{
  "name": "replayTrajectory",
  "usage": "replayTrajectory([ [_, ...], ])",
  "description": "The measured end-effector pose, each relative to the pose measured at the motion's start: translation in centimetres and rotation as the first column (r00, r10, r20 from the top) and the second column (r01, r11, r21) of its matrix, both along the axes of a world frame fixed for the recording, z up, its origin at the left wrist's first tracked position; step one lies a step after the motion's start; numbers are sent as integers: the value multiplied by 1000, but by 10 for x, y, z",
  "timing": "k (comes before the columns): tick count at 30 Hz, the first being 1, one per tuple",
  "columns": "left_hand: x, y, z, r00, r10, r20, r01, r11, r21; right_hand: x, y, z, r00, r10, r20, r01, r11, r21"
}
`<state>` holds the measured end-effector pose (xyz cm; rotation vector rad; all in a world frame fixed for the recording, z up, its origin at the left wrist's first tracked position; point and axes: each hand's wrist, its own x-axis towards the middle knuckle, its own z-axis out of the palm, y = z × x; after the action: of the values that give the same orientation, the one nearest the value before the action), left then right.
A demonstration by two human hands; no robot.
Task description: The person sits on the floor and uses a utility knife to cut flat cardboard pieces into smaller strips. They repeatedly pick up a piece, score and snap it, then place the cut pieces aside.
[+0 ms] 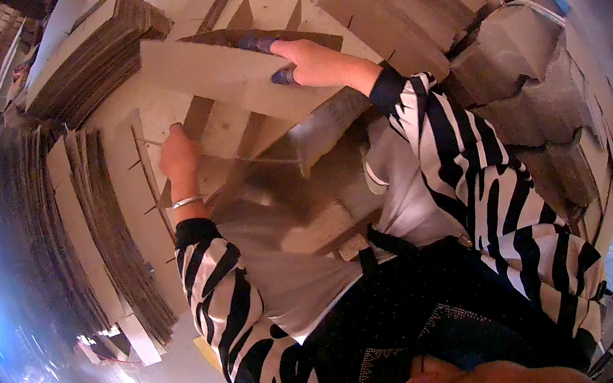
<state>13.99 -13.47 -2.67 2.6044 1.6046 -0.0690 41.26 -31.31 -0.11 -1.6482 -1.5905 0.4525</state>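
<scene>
A pale flat cardboard sheet [207, 72] slants across the work area in front of me. My right hand [304, 64] grips its far right part, with dark covers on the thumb and a finger. My left hand [181, 160], a bracelet at its wrist, is closed beside upright cardboard strips at the left. What its fingers hold is hidden. Under and around the sheet stand crossed cardboard divider strips [198, 116], with thin dark slots in the boards. A piece with a torn, shiny edge [325, 130] lies below the sheet, near my lap.
A thick stack of cardboard [97, 64] sits at the far left. More sheets stand on edge in tall stacks [22, 231] along the left. Brown cardboard bundles [522, 106] are piled on the right, with wide flat boards [397, 2] at the far right.
</scene>
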Motion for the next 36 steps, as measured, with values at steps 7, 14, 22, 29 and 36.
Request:
replayTrajectory([
  [7,29,-19,12,993,-100,65,100,995,0,23,-52,28,956,-146,255,189,970,-154],
  [14,31,-27,21,997,-62,45,63,998,-14,-19,-38,-20,888,61,456,25,983,-180],
  [22,-13,3,17,943,-74,324,-1,974,225,-7,-45,-21,842,-208,498,219,975,36],
  [29,5,-43,29,928,-173,328,268,925,-270,24,-27,-41,892,-355,280,437,837,-330],
  [36,71,-140,16,836,-199,511,424,826,-371,5,-35,10,991,-80,-110,49,965,-257],
])
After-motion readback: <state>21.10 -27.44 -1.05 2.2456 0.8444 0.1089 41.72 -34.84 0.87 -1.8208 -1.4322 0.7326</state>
